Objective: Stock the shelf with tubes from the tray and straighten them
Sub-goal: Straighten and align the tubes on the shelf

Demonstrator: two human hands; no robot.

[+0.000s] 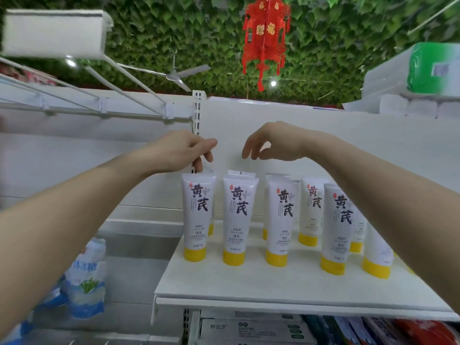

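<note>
Tubes [240, 221] (white, yellow caps down) stand in rows on the shelf [249, 287], centre of frame. Left hand [181, 151] fingers pinch the top edge of the leftmost tube [196, 215]. Right hand [271, 143] hangs above the second column, fingers loosely curled, holding nothing.

Eleven or so tubes [197, 215]; two hands [181, 150].

A shop; white retail shelf [273, 290] lined with identical tubes [196, 212].
</note>
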